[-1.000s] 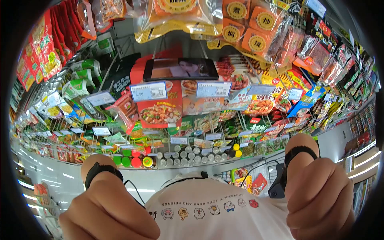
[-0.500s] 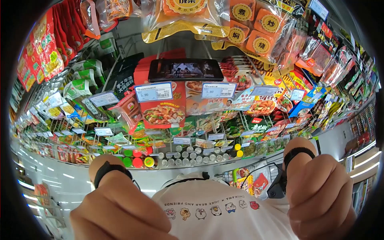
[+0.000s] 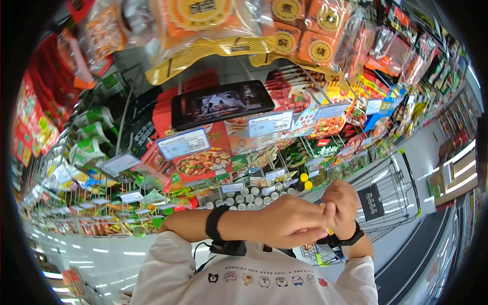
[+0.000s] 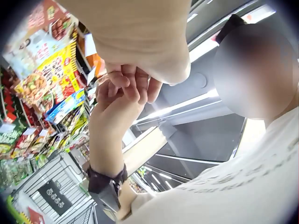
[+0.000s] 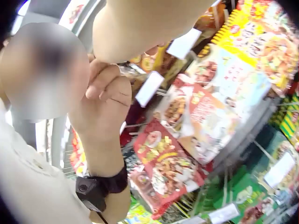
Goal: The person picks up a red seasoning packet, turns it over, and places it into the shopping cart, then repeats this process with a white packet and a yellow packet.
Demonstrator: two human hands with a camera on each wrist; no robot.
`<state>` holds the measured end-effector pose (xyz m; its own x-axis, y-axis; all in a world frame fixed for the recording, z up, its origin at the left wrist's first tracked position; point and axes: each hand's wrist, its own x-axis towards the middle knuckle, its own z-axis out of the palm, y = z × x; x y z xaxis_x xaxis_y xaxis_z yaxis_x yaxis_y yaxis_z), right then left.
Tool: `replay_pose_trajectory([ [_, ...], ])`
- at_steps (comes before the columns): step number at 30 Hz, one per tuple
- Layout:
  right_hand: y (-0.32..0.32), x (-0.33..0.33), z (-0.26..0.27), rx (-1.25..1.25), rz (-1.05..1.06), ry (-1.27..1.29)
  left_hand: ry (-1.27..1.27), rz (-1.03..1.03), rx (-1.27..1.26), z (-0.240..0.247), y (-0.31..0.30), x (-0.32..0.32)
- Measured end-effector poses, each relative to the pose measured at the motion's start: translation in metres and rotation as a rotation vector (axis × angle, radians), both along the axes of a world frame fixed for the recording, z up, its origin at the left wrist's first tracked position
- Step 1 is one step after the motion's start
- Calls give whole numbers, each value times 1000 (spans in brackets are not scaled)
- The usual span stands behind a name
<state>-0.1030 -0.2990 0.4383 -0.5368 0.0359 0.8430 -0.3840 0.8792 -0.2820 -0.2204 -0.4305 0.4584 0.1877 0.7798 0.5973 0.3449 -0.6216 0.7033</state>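
In front of the chest my two hands meet, fingers drawn in and overlapping. My left hand [image 3: 292, 219] comes across from the left, its knuckles uppermost in the head view. My right hand [image 3: 341, 204] is a fist against its fingertips. From the left wrist view, curled fingers [image 4: 133, 84] lie over the right hand [image 4: 117, 109]; the right wrist view shows the left hand [image 5: 105, 93] with bent fingers. No object shows in either hand. Beyond them a black phone [image 3: 221, 104] with a lit video screen rests on the shelf hooks, above the price tags.
Racks of packaged food surround the front, with a red seasoning packet [image 3: 203, 157] under the phone and orange vacuum packs [image 3: 320, 46] above it. Several bottles [image 3: 244, 198] stand on the lower shelf. A shopping cart [image 3: 386, 193] is at the right, near a dark belt-like strip [image 3: 417, 254].
Both hands have come from apart at the lower left and right to meet in front of the chest. The view has turned and tilted, bringing the cart further into sight.
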Motion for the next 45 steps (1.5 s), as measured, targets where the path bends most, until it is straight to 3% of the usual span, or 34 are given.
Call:
replay_pose_trajectory([
  [5,10,38,-101,-328,-481,-210,23,-22,-147,-68,56,21],
  [8,21,63,-141,-653,-630,-284,59,-17,-204,-109,90,37],
  [11,46,97,-207,-899,-618,-253,66,-4,-366,-165,121,63],
  [13,68,127,-261,-991,-636,-217,221,-18,-473,-181,134,73],
  [16,85,166,-296,-1267,-806,-452,354,-66,-581,-240,162,104],
  [18,99,184,-327,-1287,-968,-514,368,-198,-686,-265,183,109],
  [19,108,198,-336,-1236,-969,-697,279,-199,-742,-273,190,112],
  [20,110,201,-343,-1328,-952,-575,351,-128,-636,-287,198,118],
  [21,125,219,-377,-1310,-919,-666,319,-168,-875,-297,210,120],
  [22,129,220,-376,-1546,-934,-672,327,-102,-788,-322,219,126],
  [23,132,219,-379,-1629,-997,-636,374,-87,-807,-327,228,127],
  [26,149,238,-426,-1624,-1118,-723,409,-30,-861,-355,251,142],
  [27,154,241,-419,-1746,-1098,-763,431,-28,-910,-365,260,150],
  [30,163,276,-503,-1786,-1088,-943,476,-8,-1016,-405,278,173],
  [32,157,283,-520,-1649,-1261,-973,501,15,-1032,-438,285,188],
  [34,155,288,-514,-1628,-1304,-1019,524,-18,-1116,-422,293,196],
  [38,151,296,-494,-1778,-1259,-942,585,-61,-1197,-453,303,208],
  [41,145,302,-520,-1931,-1267,-971,679,-77,-1210,-502,305,217],
  [43,138,303,-539,-2009,-1307,-966,683,-39,-1270,-515,306,224],
  [45,129,303,-552,-2087,-1219,-867,655,14,-1366,-524,306,228],
])
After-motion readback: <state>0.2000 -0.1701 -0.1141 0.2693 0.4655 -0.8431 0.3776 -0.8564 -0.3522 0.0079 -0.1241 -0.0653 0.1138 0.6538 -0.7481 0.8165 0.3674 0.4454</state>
